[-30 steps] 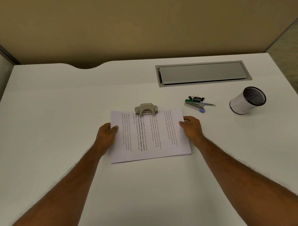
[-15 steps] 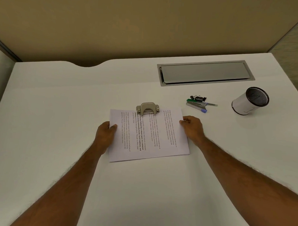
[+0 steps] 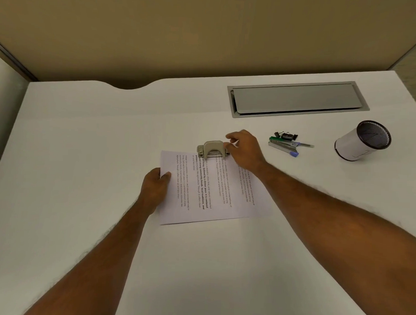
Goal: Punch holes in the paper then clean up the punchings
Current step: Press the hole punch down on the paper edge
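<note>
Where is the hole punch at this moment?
In the head view, the hole punch sits near the centre, on the far edge of the paper, with the right hand close on its right side.

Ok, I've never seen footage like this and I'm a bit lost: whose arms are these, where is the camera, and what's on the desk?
There is no machine here. These are a person's two bare arms, filmed by one wide-angle camera worn on their head, looking forward and down.

The left hand pinches the left edge of the printed paper, which lies flat on the white desk. The paper's far edge sits in a grey hole punch. The right hand is at the punch's right end; whether it grips it I cannot tell.

Further right lie a small pile of pens and clips and a white cup with a dark mesh inside. Behind them, a grey metal hatch is set into the desk.
</note>
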The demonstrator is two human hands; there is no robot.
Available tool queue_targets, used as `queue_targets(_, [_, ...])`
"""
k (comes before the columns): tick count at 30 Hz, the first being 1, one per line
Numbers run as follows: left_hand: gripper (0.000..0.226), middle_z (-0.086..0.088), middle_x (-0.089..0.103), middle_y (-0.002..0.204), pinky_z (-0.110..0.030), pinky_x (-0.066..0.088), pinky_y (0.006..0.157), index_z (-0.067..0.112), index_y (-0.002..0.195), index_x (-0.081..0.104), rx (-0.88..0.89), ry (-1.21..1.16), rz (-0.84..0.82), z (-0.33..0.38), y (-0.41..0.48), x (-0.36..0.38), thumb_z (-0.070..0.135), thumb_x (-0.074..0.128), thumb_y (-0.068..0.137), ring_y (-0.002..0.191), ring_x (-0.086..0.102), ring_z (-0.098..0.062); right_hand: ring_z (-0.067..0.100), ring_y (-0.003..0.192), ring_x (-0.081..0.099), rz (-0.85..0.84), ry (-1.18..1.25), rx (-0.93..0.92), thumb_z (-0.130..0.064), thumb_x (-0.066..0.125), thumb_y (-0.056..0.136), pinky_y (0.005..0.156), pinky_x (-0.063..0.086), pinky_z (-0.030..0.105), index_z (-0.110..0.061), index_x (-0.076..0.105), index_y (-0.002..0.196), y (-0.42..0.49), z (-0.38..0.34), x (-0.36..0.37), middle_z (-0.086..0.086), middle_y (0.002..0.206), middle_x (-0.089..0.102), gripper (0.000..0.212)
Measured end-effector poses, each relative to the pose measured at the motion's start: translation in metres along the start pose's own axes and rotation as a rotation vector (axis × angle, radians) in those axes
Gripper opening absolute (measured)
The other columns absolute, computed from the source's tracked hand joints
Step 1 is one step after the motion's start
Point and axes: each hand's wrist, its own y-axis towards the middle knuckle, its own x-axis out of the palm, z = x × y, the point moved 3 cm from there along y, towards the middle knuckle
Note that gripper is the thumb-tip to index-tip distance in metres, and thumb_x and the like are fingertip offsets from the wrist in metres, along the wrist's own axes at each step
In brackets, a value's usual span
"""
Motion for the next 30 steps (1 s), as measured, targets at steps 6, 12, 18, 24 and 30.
queue_targets(6, [0.023,-0.012,0.069,0.105,-0.034,0.052,0.072,0.002,0.104,0.061,-0.003,-0.015,-0.004,-0.002,0.001,0.002,0.021,0.048,0.100,0.089,0.066,-0.028,0.015,0.092,0.058,-0.157,-0.117,-0.054,-0.031,0.062,0.087,0.088,0.050,0.039,-0.018,0.072,0.105,0.025,-0.020,0.016,0.002,0.101,0.066,0.024])
queue_targets(12, [0.020,-0.011,0.069,0.101,-0.036,0.052,0.073,0.003,0.100,0.060,-0.007,-0.050,0.005,-0.005,0.001,0.004,0.021,0.049,0.100,0.087,0.066,-0.028,0.023,0.101,0.060,-0.144,-0.130,-0.035,-0.040,0.057,0.090,0.091,0.047,0.041,-0.015,0.072,0.099,0.047,-0.026,0.027,0.006,0.105,0.067,0.030])
queue_targets(18, [0.023,-0.010,0.070,0.103,-0.044,0.058,0.082,0.005,0.105,0.061,0.003,-0.051,0.010,-0.010,0.003,0.005,0.024,0.049,0.101,0.090,0.069,-0.028,0.026,0.141,0.029,-0.146,-0.296,-0.206,-0.039,0.047,0.098,0.113,0.023,0.039,-0.011,0.054,0.131,0.068,-0.045,0.055,0.010,0.147,0.042,0.044])
queue_targets(24, [0.021,-0.011,0.071,0.100,-0.041,0.057,0.078,0.004,0.102,0.062,0.009,-0.060,0.034,-0.015,0.006,0.007,0.022,0.050,0.100,0.090,0.069,-0.030,0.027,0.149,0.004,-0.129,-0.461,-0.259,-0.037,0.034,0.102,0.121,0.003,0.048,-0.016,0.031,0.147,0.072,-0.031,0.070,0.011,0.161,0.014,0.050])
queue_targets(30, [0.021,-0.008,0.070,0.100,-0.038,0.056,0.077,0.007,0.102,0.062,0.029,-0.054,0.045,-0.015,0.007,0.008,0.023,0.049,0.101,0.090,0.069,-0.026,0.026,0.150,-0.003,-0.113,-0.588,-0.280,-0.040,0.027,0.101,0.119,-0.004,0.053,-0.019,0.018,0.152,0.075,-0.028,0.073,0.010,0.162,0.002,0.056])
